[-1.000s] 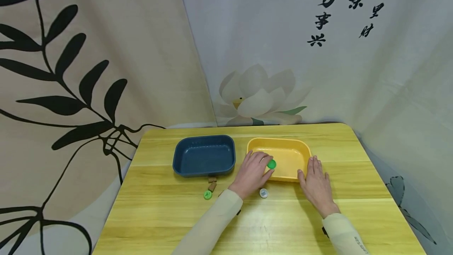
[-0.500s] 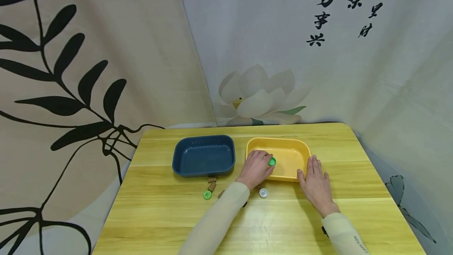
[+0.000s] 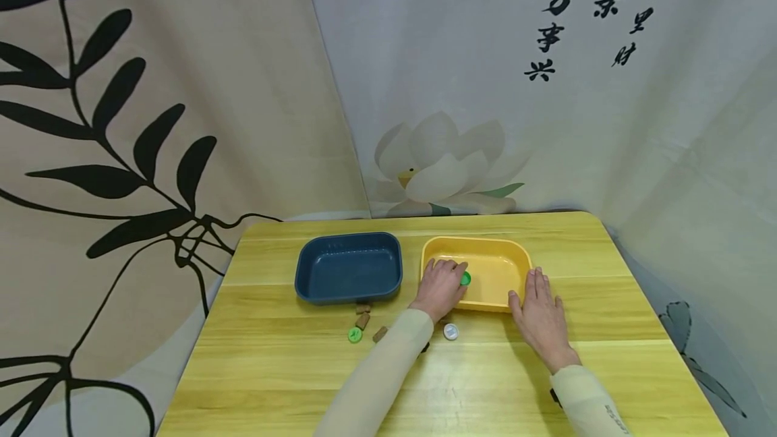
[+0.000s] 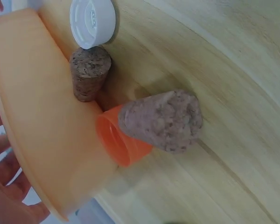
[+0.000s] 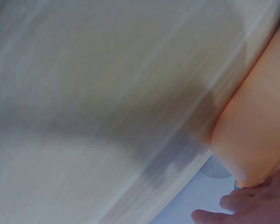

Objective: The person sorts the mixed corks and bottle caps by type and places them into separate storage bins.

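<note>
My left hand (image 3: 441, 286) is over the front left of the yellow tray (image 3: 498, 268), thumb and forefinger pinching a green bottle cap (image 3: 465, 278). In the left wrist view the tray wall hides the cap, and only parts of the fingers (image 4: 9, 177) show beyond the rim. With fingers straight, my right hand (image 3: 542, 319) rests against the tray's front right corner; the right wrist view shows it at the rim. Before the tray lie a white bottle cap (image 4: 92, 22), a cork (image 4: 89, 73), and another cork (image 4: 163, 121) leaning on an orange cap (image 4: 126, 144).
A dark blue tray (image 3: 349, 236) stands left of the yellow one on the wooden table (image 3: 485, 383). In front of it lie a green cap (image 3: 355, 334) and corks (image 3: 362, 320). A printed cloth (image 3: 607, 140) hangs behind the table.
My left forearm has swung to the right and the wrist has turned, with the green cap staying at the fingertips over the yellow tray. The right hand stays at the tray's corner.
</note>
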Tool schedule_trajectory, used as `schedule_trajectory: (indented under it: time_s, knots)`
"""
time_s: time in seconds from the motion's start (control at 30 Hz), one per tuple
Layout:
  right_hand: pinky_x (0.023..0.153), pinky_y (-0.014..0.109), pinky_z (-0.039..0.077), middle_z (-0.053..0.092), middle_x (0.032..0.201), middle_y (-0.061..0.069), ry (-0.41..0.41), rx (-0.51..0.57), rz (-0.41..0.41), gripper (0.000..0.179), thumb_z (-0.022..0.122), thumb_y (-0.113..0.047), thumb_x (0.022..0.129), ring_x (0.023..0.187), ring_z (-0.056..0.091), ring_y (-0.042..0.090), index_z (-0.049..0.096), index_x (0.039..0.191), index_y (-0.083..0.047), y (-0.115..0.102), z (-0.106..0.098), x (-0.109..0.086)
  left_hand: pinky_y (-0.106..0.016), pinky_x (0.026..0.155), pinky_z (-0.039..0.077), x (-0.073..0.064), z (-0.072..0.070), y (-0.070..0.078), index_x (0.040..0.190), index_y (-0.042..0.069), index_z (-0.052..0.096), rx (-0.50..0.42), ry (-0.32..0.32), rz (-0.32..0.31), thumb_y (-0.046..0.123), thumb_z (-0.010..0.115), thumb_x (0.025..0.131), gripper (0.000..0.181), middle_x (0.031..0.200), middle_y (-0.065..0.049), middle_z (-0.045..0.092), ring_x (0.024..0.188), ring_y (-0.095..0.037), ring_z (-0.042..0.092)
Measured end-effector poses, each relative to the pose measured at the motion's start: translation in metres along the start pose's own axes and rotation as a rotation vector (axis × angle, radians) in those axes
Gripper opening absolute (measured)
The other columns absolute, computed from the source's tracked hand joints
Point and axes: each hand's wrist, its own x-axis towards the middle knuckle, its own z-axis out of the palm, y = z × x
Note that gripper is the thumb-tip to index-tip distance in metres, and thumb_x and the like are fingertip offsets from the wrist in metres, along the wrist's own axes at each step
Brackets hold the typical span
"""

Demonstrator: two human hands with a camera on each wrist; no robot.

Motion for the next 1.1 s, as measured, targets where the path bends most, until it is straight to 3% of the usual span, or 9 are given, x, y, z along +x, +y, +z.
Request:
schedule_trajectory:
  time_s: [0.17, 0.3, 0.63, 1.1]
  knots:
    - [0.11, 0.081, 0.016, 0.005, 0.166, 0.035, -0.003, 0.005, 0.001, 0.079, 0.025, -0.047, 0.112, 0.152, 0.012, 0.054, 0.008, 0.159, 0.014, 0.001, 0.001, 0.0, -0.056, 0.116, 0.038, -0.006, 0.004, -0.006, 0.15, 0.018, 0.055, -0.077, 0.043, -0.033, 0.046, 0.071, 0.097, 0.062, 0.157, -0.009, 0.046, 0.144, -0.028, 0.044]
    - [0.109, 0.081, 0.015, 0.004, 0.166, 0.035, -0.001, 0.016, -0.001, 0.079, 0.025, -0.046, 0.112, 0.152, 0.011, 0.054, 0.008, 0.158, 0.015, 0.0, 0.001, 0.0, -0.06, 0.118, 0.032, -0.018, 0.004, -0.012, 0.153, 0.015, 0.05, -0.122, 0.085, -0.047, 0.048, 0.069, 0.098, 0.067, 0.164, -0.01, 0.035, 0.151, -0.03, 0.033]
    - [0.11, 0.081, 0.015, 0.003, 0.166, 0.035, -0.007, 0.011, -0.001, 0.079, 0.024, -0.047, 0.112, 0.152, 0.011, 0.054, 0.007, 0.158, 0.015, 0.0, 0.0, 0.0, -0.07, 0.115, 0.029, -0.057, 0.001, -0.028, 0.154, 0.012, 0.046, -0.128, 0.177, -0.063, 0.046, 0.066, 0.1, 0.067, 0.165, -0.013, 0.033, 0.154, -0.036, 0.027]
    - [0.108, 0.082, 0.016, 0.002, 0.166, 0.035, -0.001, 0.015, -0.014, 0.078, 0.024, -0.046, 0.113, 0.152, 0.011, 0.055, 0.007, 0.158, 0.016, 0.0, 0.001, 0.0, -0.071, 0.115, 0.027, -0.114, -0.002, -0.048, 0.153, 0.011, 0.048, -0.185, 0.203, -0.1, 0.042, 0.072, 0.097, 0.068, 0.165, -0.013, 0.035, 0.154, -0.039, 0.028]
